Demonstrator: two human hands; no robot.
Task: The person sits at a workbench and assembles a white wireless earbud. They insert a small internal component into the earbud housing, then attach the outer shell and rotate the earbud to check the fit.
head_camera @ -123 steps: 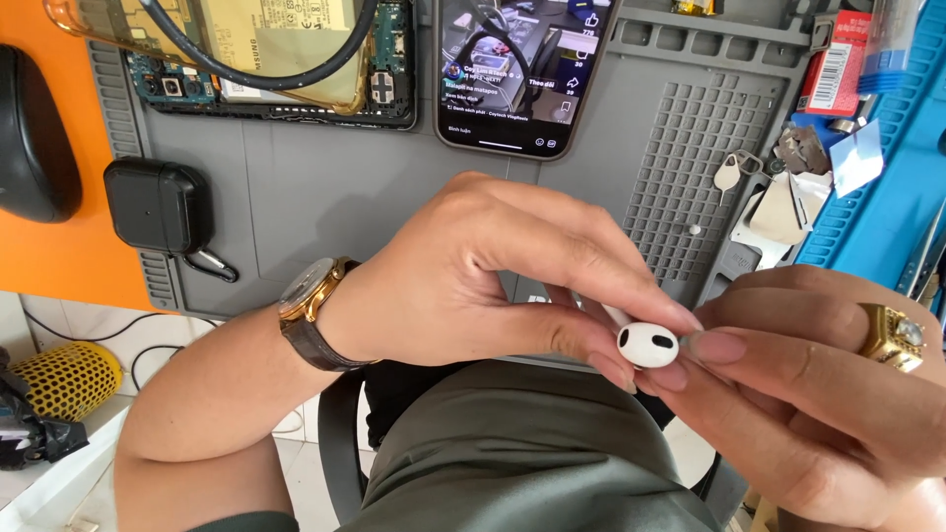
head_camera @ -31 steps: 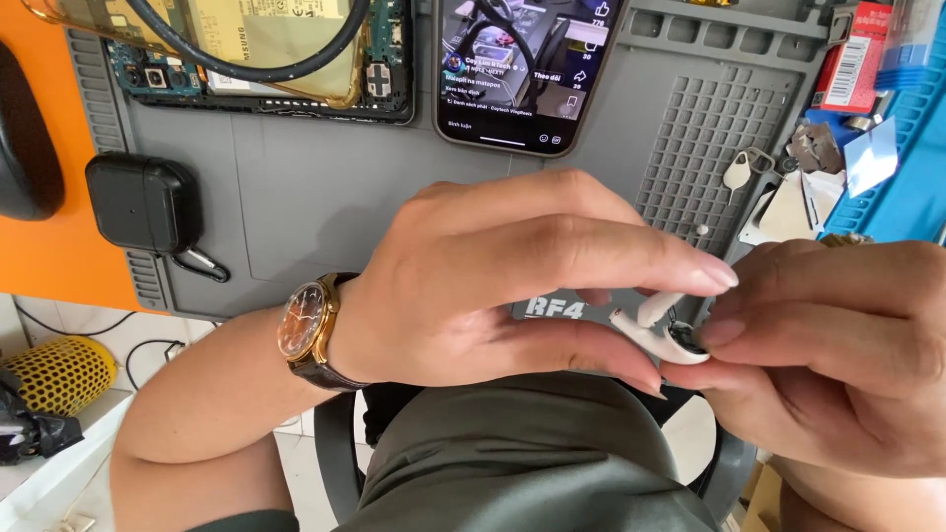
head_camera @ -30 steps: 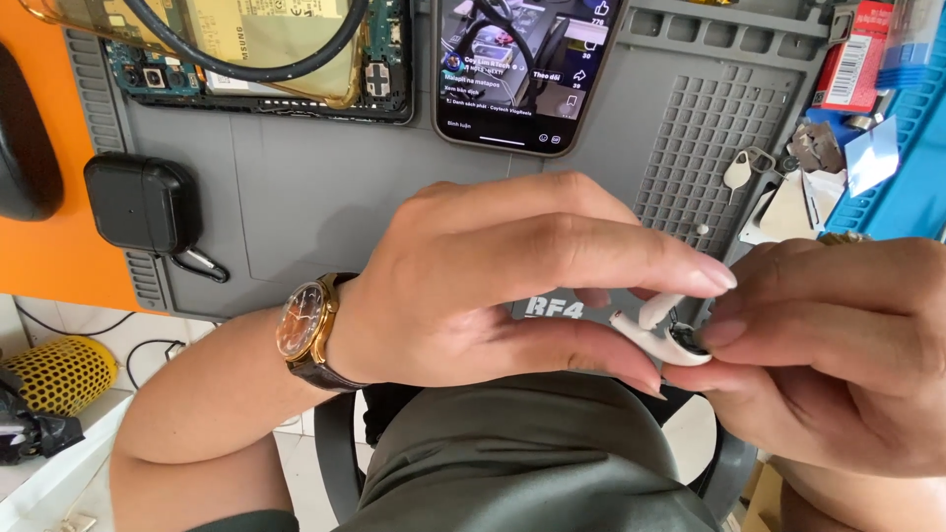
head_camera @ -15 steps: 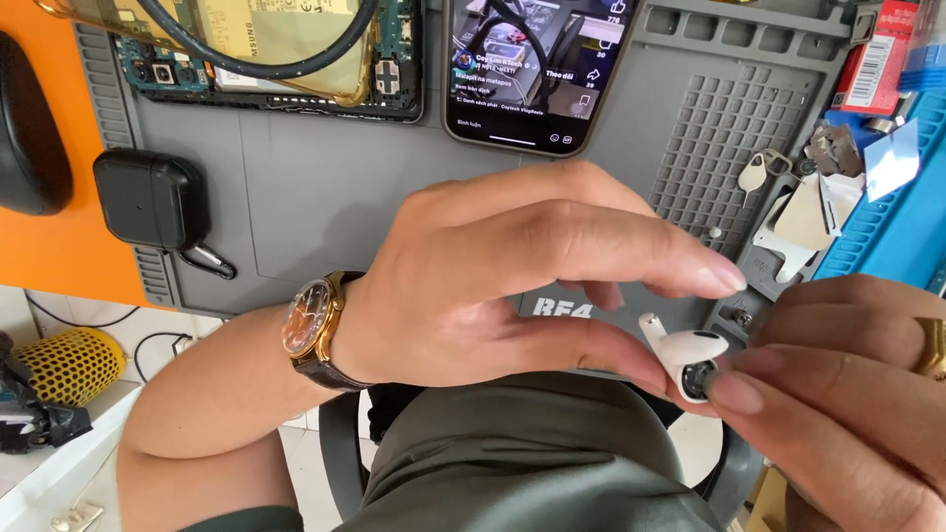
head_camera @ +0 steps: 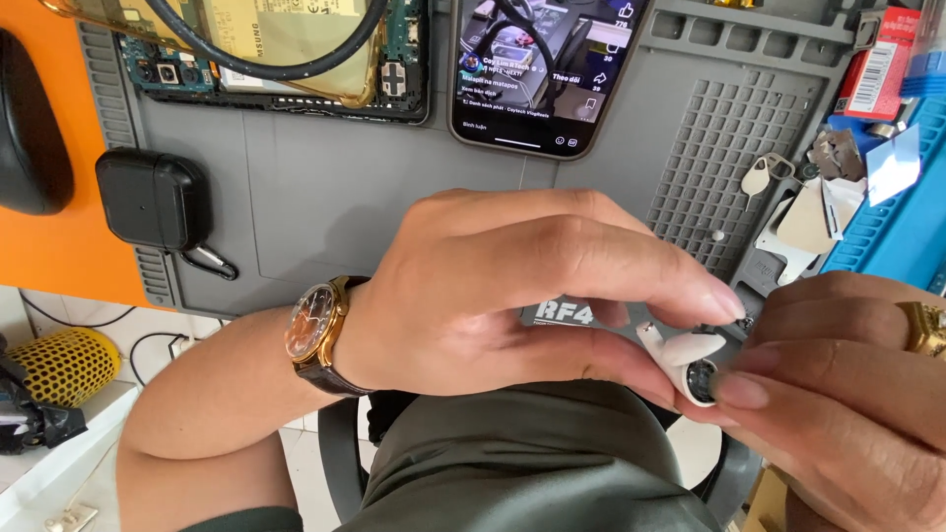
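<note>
Both hands pinching white earbud, seemingly over grey mat

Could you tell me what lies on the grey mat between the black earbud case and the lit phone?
In the head view, only bare grey mat separates the black earbud case from the lit phone.

The white earbud was mostly covered by the fingertips of the left hand and right hand, which ran off the right edge. The phone and opened device at the far side were cropped. A tiny dark part beside the earbud was perhaps a tool; too small to tell.
</note>
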